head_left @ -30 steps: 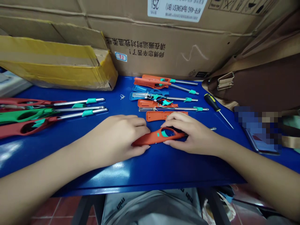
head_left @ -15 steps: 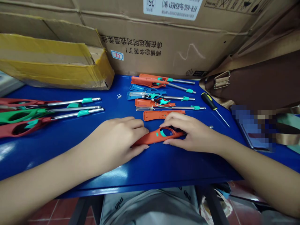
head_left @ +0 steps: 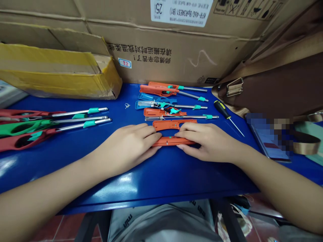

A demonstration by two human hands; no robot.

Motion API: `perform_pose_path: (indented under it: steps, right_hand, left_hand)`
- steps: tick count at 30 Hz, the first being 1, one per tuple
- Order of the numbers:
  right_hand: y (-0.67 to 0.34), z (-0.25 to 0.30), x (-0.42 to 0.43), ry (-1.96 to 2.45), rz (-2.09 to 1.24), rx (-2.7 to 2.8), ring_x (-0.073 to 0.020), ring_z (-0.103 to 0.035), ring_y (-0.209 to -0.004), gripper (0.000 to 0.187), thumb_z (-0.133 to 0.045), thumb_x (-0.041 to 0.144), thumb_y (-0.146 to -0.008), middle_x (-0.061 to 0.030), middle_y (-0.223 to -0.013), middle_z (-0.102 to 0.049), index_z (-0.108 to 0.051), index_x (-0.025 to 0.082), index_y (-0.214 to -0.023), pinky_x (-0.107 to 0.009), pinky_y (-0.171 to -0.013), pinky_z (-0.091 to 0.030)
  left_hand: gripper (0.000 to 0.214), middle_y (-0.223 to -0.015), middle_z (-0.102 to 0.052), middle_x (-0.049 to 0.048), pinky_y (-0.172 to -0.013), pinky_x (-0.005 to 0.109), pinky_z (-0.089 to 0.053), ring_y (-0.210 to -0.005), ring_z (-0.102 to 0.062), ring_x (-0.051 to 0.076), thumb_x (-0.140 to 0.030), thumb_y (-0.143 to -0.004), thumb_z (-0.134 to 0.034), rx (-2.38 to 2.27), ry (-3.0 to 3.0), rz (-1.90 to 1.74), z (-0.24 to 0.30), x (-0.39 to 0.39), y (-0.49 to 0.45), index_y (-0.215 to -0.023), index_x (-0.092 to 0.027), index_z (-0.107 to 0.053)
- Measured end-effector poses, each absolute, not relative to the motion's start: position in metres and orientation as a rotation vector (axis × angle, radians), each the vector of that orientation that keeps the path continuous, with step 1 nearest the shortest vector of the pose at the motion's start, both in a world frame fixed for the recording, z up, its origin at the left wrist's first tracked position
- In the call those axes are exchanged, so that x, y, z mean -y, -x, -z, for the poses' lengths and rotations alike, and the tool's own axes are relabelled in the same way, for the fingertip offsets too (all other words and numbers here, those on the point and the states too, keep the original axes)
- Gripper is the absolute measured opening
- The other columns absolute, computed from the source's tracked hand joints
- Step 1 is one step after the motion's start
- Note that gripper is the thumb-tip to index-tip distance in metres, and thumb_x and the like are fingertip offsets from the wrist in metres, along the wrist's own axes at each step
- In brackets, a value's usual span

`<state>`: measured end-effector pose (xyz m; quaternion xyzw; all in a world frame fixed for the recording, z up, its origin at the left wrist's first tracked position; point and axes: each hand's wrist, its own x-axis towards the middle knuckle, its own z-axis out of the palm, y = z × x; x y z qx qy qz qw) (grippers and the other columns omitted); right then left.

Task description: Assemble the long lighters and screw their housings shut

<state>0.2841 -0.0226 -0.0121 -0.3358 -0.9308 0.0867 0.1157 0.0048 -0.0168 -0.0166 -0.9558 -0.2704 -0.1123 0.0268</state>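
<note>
An orange long-necked lighter lies across the middle between my hands, its narrow edge with the seam turned up toward me. My left hand is closed around its left end, and my right hand grips its right end; the metal tube is hidden behind that hand. Just behind lies an orange half-shell. Farther back are opened lighters with their insides showing: an orange one and a blue one, with metal tubes and teal parts. More orange lighters lie behind these.
Red and green lighters lie at the left on the blue table. Small screws sit in a little pile. A black-yellow screwdriver and a phone are at the right. Cardboard boxes stand along the back.
The orange lighter has been rolled between my hands, from its broad side with the trigger opening up to its narrow edge. Both hands keep hold. The view has shifted slightly.
</note>
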Motion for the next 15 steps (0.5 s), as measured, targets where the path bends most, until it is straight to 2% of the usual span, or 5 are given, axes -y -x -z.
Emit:
perform_pose_path:
  steps: [3, 9, 15]
  right_hand:
    - [-0.2841, 0.0106, 0.0227, 0.979, -0.277, 2.746, -0.0214, -0.069, -0.090, 0.029, -0.048, 0.036, -0.106, -0.0089, -0.104, -0.072, -0.070, 0.016, -0.106, -0.033, -0.077, -0.052]
    - [-0.2852, 0.0112, 0.0232, 0.987, -0.230, 2.771, -0.0189, -0.064, -0.077, 0.036, -0.041, 0.038, -0.109, -0.0069, -0.090, -0.069, -0.066, 0.015, -0.097, -0.031, -0.068, -0.046]
    - [-0.2852, 0.0106, 0.0220, 1.023, -0.229, 2.723, -0.0185, -0.066, -0.077, 0.034, -0.047, 0.041, -0.108, -0.0054, -0.089, -0.072, -0.070, 0.018, -0.098, -0.030, -0.069, -0.045]
  left_hand:
    - [0.033, -0.100, -0.072, 0.0079, -0.076, 0.036, -0.053, -0.088, -0.070, 0.024, -0.038, -0.108, -0.045, 0.902, 3.030, 0.394, 0.0178, 0.0150, -0.0056, -0.107, -0.015, -0.069]
    - [0.034, -0.095, -0.069, 0.0069, -0.075, 0.030, -0.052, -0.085, -0.067, 0.020, -0.036, -0.110, -0.042, 0.956, 3.236, 0.494, 0.0197, 0.0174, -0.0085, -0.112, -0.014, -0.068]
    - [0.035, -0.090, -0.068, 0.0061, -0.071, 0.029, -0.048, -0.079, -0.063, 0.018, -0.036, -0.109, -0.041, 0.950, 3.225, 0.472, 0.0128, 0.0120, -0.0057, -0.104, -0.015, -0.068]
